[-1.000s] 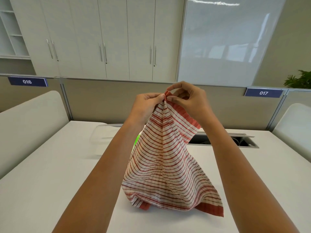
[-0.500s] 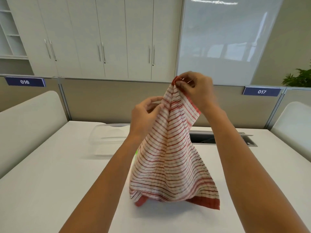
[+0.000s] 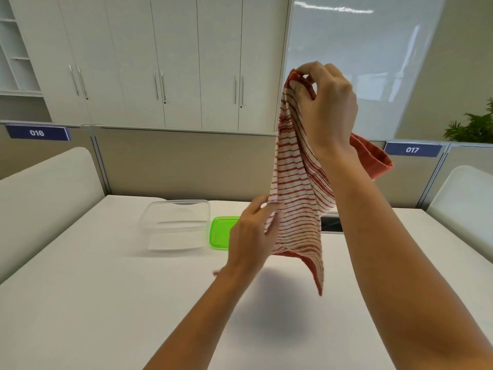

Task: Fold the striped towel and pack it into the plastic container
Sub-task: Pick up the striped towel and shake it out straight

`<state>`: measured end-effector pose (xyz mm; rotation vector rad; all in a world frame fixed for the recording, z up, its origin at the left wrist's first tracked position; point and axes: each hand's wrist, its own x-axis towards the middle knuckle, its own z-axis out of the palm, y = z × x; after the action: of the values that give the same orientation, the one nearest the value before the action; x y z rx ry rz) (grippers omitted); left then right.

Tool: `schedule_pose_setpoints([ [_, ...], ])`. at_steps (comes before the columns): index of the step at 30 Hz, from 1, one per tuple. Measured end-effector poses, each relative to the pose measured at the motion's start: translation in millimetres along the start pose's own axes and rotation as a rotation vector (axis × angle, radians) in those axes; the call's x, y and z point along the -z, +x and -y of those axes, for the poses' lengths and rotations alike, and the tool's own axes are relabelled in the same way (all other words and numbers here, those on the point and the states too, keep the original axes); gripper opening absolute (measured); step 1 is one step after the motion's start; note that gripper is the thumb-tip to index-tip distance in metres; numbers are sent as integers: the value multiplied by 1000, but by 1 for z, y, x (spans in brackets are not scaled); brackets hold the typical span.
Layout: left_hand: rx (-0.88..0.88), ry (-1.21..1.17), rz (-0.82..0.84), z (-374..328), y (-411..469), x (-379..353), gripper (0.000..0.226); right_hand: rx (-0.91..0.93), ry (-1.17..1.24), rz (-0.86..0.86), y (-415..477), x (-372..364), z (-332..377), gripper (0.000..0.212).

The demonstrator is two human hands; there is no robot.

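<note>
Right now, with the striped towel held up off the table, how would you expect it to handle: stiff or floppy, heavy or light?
Probably floppy: the striped towel hangs in loose folds from the right hand. Likely light, since a fingertip pinch at one corner holds it. The left hand at its edge suggests it needs steadying.

From my remote view I can read only two pieces of text. A dark blue plate (image 3: 37,133) fixed at the top of the partition panel on the left carries the white number "016". A matching dark blue plate (image 3: 412,149) on the partition on the right carries "017". I can make out no writing, brand or label anywhere else in this view.
</note>
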<state>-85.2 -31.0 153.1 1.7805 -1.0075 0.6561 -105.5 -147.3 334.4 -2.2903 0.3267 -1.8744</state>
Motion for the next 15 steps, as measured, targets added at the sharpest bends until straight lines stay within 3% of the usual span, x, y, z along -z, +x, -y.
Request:
schedule_pose_setpoints([
  [3, 133, 7, 36, -15, -6, -12, 56, -16, 4, -11, 1, -2, 8, 21],
  [5, 210, 98, 79, -22, -6, -20, 69, -20, 12, -17, 0, -4, 12, 20],
  [7, 237, 150, 85, -23, -5, -25, 63, -19, 14, -10, 0, -5, 14, 20],
  [10, 220, 135, 60, -11, -5, -26, 37, -51, -4, 5, 1, -3, 8, 21],
  [15, 293, -176, 77, 50, 7, 2, 17, -182, -20, 23, -2, 13, -28, 22],
])
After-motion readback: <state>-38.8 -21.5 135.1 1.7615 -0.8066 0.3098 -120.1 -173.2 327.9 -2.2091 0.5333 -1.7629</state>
